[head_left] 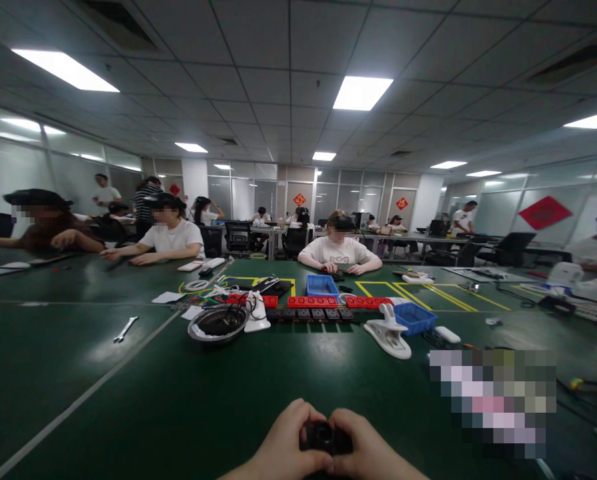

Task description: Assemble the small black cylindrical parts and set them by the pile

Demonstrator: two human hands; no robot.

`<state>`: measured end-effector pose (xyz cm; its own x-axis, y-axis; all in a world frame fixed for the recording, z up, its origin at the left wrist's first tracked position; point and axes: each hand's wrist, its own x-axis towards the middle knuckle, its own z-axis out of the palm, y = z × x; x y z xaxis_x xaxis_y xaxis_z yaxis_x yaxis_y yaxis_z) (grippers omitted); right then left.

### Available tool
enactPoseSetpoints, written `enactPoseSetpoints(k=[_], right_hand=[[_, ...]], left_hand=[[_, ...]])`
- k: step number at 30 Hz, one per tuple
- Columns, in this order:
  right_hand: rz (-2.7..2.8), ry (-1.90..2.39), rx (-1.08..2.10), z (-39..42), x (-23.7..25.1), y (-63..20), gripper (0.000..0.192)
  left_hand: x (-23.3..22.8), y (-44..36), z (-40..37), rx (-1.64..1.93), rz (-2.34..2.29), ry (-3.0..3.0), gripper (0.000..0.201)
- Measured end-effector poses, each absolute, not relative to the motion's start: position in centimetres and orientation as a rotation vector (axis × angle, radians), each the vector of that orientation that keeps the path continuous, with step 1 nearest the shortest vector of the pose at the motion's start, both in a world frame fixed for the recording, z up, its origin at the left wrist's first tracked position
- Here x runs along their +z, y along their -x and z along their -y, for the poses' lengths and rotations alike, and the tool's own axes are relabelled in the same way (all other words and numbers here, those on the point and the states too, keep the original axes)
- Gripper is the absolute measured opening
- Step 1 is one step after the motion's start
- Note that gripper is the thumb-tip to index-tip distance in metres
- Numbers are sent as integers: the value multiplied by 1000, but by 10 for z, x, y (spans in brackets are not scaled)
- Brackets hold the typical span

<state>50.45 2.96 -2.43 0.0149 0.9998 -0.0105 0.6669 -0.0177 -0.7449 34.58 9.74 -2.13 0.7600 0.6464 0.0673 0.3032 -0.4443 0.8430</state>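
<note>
Both of your hands sit at six o'clock, closest to the lens, pressed around a small black round part (324,437). Your left hand (283,443) curls over its left side with the thumb on its lower edge; your right hand (365,450) wraps its right side, fingers folded in. Neither grip is spread: both pinch the part between them, just above the green table (128,400).

Bare tabletop lies ahead of your knuckles. At twelve o'clock a row of red and black power strips (312,308) runs across. At eleven o'clock a round metal bowl (218,323) holds dark pieces you cannot make out, and a white stand (256,313) touches its right rim. At one o'clock a white clamp (389,333) lies beside a blue bin (415,317); its contents are hidden. A second blue tray (321,285) sits behind the strips. At ten o'clock a wrench (125,329) lies alone. Across the table a person in a white shirt (339,252) works with both hands down.
</note>
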Motion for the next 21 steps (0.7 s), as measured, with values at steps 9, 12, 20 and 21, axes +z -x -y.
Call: enactPoseSetpoints(k=[9,12,20,21], right_hand=[[1727,2096,234,-33,-28,-479,21],[1827,2175,94,-33,-22,-478,18],[2136,1854,341,4,51,-491,29],[2143,1697,386,12,61,-488,34]], left_hand=[[-21,-355,-86,623,-1009,-2031,30],[-25,-354,-89,680,-955,-2028,29],[-21,-345,-97,532,-777,-2085,32],[-21,-344,-98,506,-761,-2090,31]])
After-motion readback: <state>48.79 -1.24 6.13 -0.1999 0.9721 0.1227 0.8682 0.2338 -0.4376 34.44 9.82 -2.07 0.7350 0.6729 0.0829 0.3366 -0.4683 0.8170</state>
